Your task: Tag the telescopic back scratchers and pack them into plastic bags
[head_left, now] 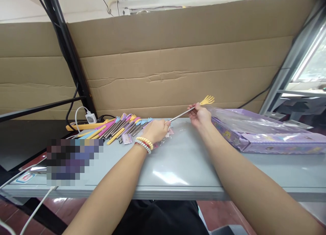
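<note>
I hold a telescopic back scratcher [183,113] with a thin metal rod and a yellow hand-shaped head [207,100] above the grey table [178,167]. My left hand [156,130] is closed around its handle end, with bead bracelets on the wrist. My right hand [200,115] pinches the rod just below the yellow head. The scratcher is stretched out between both hands, tilted up to the right.
A pile of several colourful back scratchers [119,126] lies at the table's back left, with small packets beside it. A purple box with clear plastic wrap [262,133] lies at the right. A white charger and cables [89,118] sit at the left. A cardboard wall stands behind.
</note>
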`<state>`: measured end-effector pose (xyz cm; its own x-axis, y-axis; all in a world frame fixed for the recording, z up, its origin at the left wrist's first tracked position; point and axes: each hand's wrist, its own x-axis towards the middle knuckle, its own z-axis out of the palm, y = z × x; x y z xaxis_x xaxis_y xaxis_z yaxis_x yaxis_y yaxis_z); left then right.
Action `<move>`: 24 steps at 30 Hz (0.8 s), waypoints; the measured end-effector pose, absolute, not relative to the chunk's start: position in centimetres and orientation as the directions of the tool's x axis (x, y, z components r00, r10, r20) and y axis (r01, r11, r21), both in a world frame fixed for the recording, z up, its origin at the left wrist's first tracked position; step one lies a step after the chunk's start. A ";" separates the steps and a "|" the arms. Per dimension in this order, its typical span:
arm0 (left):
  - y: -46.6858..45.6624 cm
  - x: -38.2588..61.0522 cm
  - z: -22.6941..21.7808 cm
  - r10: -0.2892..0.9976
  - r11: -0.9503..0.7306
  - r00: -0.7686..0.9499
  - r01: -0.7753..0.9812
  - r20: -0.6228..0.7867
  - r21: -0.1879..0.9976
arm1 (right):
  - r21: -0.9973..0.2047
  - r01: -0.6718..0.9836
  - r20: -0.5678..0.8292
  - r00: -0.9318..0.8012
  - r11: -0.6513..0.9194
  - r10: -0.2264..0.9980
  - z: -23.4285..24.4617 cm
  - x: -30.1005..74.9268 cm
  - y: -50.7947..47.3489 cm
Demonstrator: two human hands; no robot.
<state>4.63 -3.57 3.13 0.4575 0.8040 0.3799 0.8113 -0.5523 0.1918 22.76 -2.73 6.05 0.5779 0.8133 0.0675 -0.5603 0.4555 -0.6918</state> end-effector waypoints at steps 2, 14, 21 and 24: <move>-4.0 5.1 3.1 0.795 -0.573 0.479 0.794 0.372 0.202 | -0.653 -0.587 0.046 0.599 0.478 0.799 6.2 23.3 -2.7; -4.1 6.7 2.4 0.779 -0.532 0.369 0.817 0.507 0.223 | -0.743 -0.569 0.280 0.215 0.353 0.936 5.4 16.8 -4.3; -3.3 6.6 1.7 0.706 -0.707 0.494 0.529 0.507 0.469 | -0.731 -0.570 0.268 0.265 0.375 0.926 5.4 17.2 -4.5; -3.9 6.4 2.0 0.676 -0.715 0.588 0.378 0.444 0.588 | -0.732 -0.572 0.249 0.281 0.370 0.927 5.3 17.4 -4.4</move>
<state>6.38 -3.89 2.04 0.5884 0.6760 0.4436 0.3778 -0.7149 0.5884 17.38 -4.40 5.31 0.2810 0.9269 0.2489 -0.5721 0.3700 -0.7320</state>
